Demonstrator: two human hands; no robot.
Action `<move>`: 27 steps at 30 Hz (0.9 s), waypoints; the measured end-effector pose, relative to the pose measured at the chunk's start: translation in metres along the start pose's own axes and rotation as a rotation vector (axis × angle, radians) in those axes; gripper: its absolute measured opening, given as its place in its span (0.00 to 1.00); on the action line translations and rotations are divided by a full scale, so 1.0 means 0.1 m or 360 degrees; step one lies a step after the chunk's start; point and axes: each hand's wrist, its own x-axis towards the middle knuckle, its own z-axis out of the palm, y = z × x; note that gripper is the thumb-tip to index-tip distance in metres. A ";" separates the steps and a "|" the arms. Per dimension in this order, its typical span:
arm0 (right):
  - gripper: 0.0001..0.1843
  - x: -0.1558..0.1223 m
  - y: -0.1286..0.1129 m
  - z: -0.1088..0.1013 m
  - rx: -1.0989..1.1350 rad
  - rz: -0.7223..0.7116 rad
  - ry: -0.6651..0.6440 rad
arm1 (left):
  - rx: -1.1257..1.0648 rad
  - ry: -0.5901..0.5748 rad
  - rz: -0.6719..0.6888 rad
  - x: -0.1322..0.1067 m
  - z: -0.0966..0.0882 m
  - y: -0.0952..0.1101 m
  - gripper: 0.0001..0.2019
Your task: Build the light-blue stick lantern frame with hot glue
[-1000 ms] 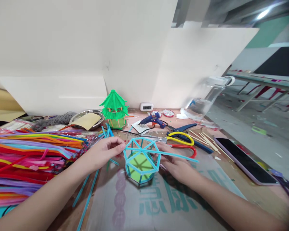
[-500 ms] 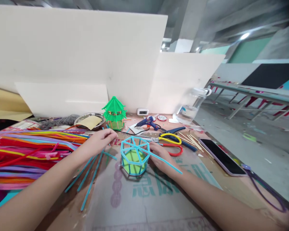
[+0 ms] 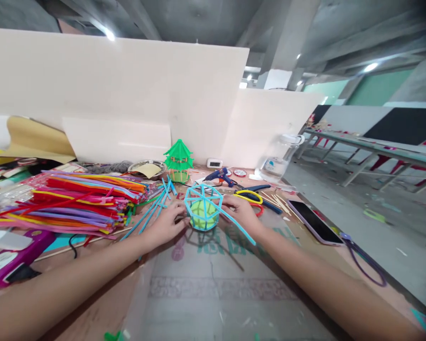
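Observation:
A small cage-like frame of light blue pipe cleaners (image 3: 203,208) with a green base stands on the cardboard-covered table (image 3: 213,293). My left hand (image 3: 168,222) grips its left side, fingers curled against the frame. My right hand (image 3: 239,210) holds its right side, fingers pressed on the top edge. One long blue pipe cleaner (image 3: 239,229) sticks out from the frame toward the lower right, under my right wrist.
A big pile of coloured pipe cleaners (image 3: 74,199) lies at left, loose blue ones (image 3: 152,208) beside it. Behind stand a green pagoda model (image 3: 178,160), a metal dish (image 3: 147,168), a glue gun (image 3: 220,176), scissors (image 3: 250,195), and a plastic jug (image 3: 279,158). A phone (image 3: 314,221) lies at right.
The view has pulled back and up. My left hand came from the loose blue pipe cleaners onto the frame's left side. My right hand stays on the frame.

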 end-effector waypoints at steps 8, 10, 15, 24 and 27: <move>0.10 0.02 0.01 -0.23 -0.0086 0.0047 -0.0240 | -0.0115 0.0245 0.0009 0.23 0.08 -0.06 0.13; 0.09 0.14 -0.02 -0.44 -0.0152 0.0141 -0.0205 | -0.0146 0.0277 -0.0008 0.23 0.08 -0.05 0.13; 0.15 0.52 -0.36 -0.76 -0.0014 0.0252 -0.0005 | -0.0209 0.0309 0.0011 0.19 0.07 0.02 0.12; 0.09 0.60 -0.76 -0.35 0.0148 0.0098 -0.0186 | -0.0178 0.0288 0.0132 0.16 0.05 0.05 0.13; 0.09 0.55 -0.72 -0.34 0.0133 0.0141 -0.0138 | -0.0171 0.0276 0.0151 0.16 0.06 0.02 0.13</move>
